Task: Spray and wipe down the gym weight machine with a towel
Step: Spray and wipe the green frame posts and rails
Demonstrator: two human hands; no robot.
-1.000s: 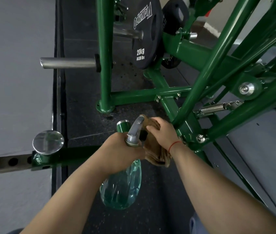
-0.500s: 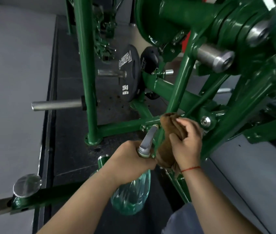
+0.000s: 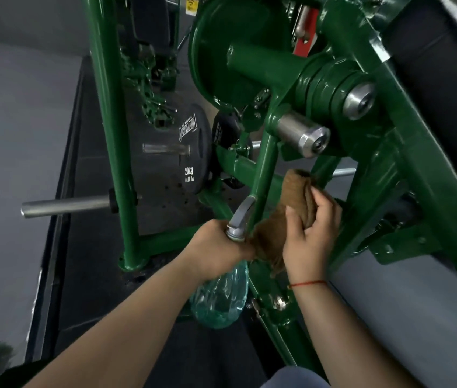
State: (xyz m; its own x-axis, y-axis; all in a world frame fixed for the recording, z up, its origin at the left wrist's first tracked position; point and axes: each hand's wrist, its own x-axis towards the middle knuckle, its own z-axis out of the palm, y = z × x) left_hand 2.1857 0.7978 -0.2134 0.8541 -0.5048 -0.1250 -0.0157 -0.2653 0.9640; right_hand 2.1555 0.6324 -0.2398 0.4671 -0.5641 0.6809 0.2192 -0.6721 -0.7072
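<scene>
The green weight machine fills the upper right, and one slanted bar of its frame (image 3: 263, 175) runs down the middle. My left hand (image 3: 216, 250) grips the neck of a clear green spray bottle (image 3: 218, 301), whose silver nozzle (image 3: 241, 217) points up against that bar. My right hand (image 3: 309, 236) holds a bunched brown towel (image 3: 294, 194) against the right side of the same bar, just beside the nozzle. The bottle's body hangs below my left hand.
A black 20kg plate (image 3: 191, 152) sits on a peg behind the frame. A bare steel peg (image 3: 65, 207) sticks out to the left from a green upright (image 3: 112, 152). A steel pivot pin (image 3: 305, 137) juts out above the towel. Dark rubber flooring lies below.
My view has risen and moved closer to the machine. My right hand has slid the towel up along the slanted bar, and my left hand has brought the bottle up with it.
</scene>
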